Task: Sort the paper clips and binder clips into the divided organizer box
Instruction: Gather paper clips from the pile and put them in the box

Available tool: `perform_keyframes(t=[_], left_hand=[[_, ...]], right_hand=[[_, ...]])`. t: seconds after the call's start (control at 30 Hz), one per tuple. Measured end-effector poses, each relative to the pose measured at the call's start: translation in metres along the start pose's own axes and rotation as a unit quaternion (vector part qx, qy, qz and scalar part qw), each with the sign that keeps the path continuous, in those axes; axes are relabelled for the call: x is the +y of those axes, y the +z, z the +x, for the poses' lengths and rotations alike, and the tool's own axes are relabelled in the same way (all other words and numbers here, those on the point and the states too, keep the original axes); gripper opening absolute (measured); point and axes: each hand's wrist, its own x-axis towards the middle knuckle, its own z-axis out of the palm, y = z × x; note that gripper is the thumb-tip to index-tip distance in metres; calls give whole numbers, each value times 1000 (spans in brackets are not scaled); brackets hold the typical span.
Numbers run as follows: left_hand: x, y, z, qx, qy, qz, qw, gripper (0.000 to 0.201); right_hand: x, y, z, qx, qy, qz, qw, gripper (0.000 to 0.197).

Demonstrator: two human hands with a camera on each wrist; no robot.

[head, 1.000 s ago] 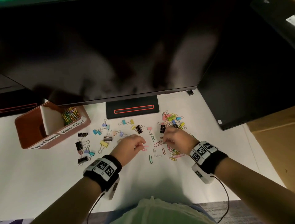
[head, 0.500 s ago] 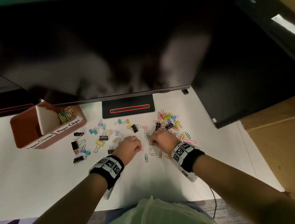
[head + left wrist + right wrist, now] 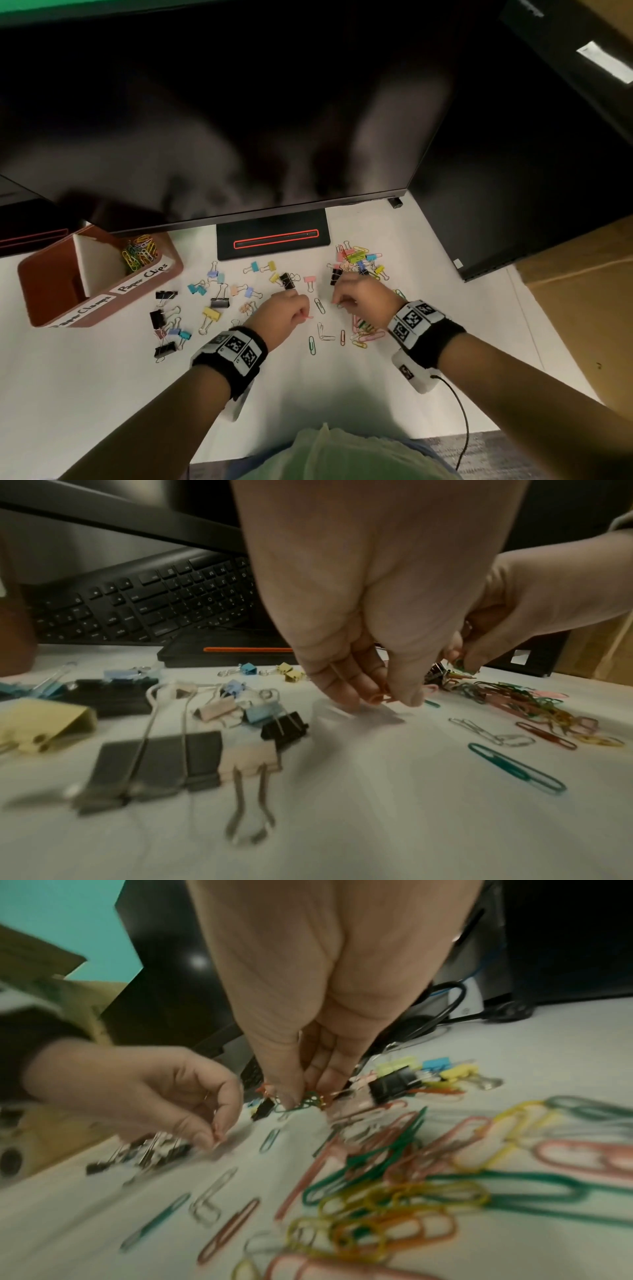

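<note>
A brown divided organizer box (image 3: 44, 284) stands at the left, with coloured paper clips (image 3: 140, 251) in its right compartment. Binder clips (image 3: 219, 301) lie scattered on the white table between the box and my hands. My left hand (image 3: 303, 313) hovers low over the table and pinches a pink paper clip (image 3: 378, 697). Just right of it, my right hand (image 3: 337, 303) pinches a small bunch of paper clips (image 3: 310, 1099), green among them. A loose pile of paper clips (image 3: 364, 334) lies under my right wrist. Another heap of clips (image 3: 356, 257) sits behind the right hand.
A large dark monitor (image 3: 239, 120) overhangs the back of the table, with its black stand base (image 3: 274, 240) on the surface. A keyboard (image 3: 147, 599) lies under it. A black case (image 3: 513, 205) and cardboard (image 3: 582, 291) stand at the right.
My right hand has shifted a little to the left, nearer the left hand. The left hand keeps its pinch on the pink clip and has barely moved.
</note>
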Motion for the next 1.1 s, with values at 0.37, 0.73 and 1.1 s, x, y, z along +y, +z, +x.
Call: perform_keyframes(t=[0.37,0.73,1.1], left_hand=[[9,5,36,-45,-11,24,999,12],[8,9,27,-24,27,69,997,17],[3,3,4,-39,15,46,998,17]], right_hand=[[24,-9,-21,-79,-6,-28,996,20],[10,9,-3,-141,-37,-139,980,34],[5,5,1,-138,-60,-122,981,28]])
